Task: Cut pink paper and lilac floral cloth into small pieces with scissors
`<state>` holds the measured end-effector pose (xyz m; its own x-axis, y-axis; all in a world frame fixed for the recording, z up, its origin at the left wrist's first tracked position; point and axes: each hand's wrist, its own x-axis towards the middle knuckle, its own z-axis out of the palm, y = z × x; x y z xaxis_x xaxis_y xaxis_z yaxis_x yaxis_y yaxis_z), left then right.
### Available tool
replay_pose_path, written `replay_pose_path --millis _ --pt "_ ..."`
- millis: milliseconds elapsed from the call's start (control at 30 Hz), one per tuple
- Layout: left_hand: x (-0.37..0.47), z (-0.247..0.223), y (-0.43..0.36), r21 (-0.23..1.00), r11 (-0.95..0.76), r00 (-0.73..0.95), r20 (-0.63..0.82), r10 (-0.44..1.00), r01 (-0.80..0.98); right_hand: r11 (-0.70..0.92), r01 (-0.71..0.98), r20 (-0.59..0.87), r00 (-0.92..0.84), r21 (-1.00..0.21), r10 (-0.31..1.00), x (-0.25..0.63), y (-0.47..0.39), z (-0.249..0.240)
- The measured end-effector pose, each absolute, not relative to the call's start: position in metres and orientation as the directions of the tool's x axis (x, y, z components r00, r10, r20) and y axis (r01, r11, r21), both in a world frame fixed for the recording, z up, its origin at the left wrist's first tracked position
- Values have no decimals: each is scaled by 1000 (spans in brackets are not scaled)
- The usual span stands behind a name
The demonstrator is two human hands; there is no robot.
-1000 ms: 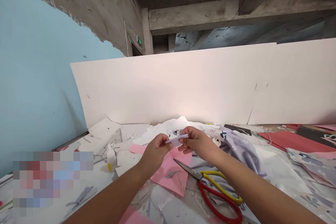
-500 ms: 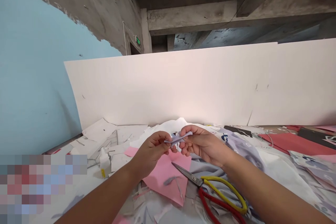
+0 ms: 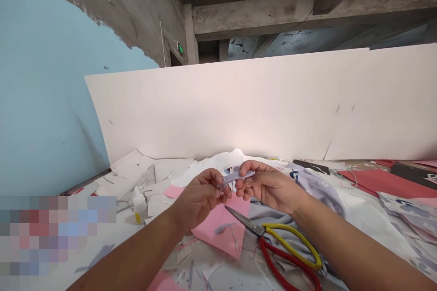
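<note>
Above the counter (image 3: 129,259), in front of the white cloth (image 3: 208,163), a lilac strip (image 3: 235,176) is held up between two bare hands. The left hand (image 3: 200,198) has its fingers pinched shut on the strip's left end; the right hand (image 3: 269,186) grips it near the other end, thumb and fingers closed on it, with a short tip poking out beyond them. The strip runs slightly uphill to the right

Nearer the person, a pink sheet (image 3: 208,232) carries small lilac scraps (image 3: 223,228). The scissors (image 3: 254,227) lie with their blade tips over its right side, one handle yellow, the other red. A white bottle (image 3: 139,204) with a yellow patch stands left of the left hand. Beyond the right wrist are a lilac cloth (image 3: 319,188) and, farther right, a red sheet (image 3: 382,183). Behind everything rises a white board (image 3: 221,113)
</note>
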<state>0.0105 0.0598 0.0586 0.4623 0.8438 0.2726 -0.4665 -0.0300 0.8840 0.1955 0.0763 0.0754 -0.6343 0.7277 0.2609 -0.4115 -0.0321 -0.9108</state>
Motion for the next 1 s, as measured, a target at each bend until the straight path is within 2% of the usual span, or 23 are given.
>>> replay_pose_path --millis 133,267,400,467,567,667,733,800,867,1000 --pt "12 55 60 912 -102 387 267 883 -397 -10 -415 275 -620 -910 735 193 77 71" --pt "14 54 60 922 -218 281 312 908 -320 67 -408 308 -561 -910 769 189 79 68" --pt "14 56 60 928 -278 245 338 909 -249 146 -388 348 -523 -910 778 185 79 67" --pt "13 56 60 934 -234 261 305 916 -270 184 -371 364 -503 -910 784 183 79 67" --pt "13 54 62 913 -20 343 173 923 -407 266 -322 393 -448 -909 803 181 80 65" --pt "13 49 65 850 172 410 56 910 -499 401 -171 436 -355 -900 827 181 81 63" --pt "11 47 68 866 204 446 25 894 -458 460 -52 451 -320 -886 833 183 82 62" --pt "8 47 70 929 163 477 16 879 -332 476 9 446 -332 -879 831 184 81 63" --pt "4 49 71 983 38 458 50 888 -181 482 42 438 -351 -875 828 184 80 64" --pt "5 53 67 977 -215 433 185 882 20 478 157 407 -342 -864 847 178 74 64"
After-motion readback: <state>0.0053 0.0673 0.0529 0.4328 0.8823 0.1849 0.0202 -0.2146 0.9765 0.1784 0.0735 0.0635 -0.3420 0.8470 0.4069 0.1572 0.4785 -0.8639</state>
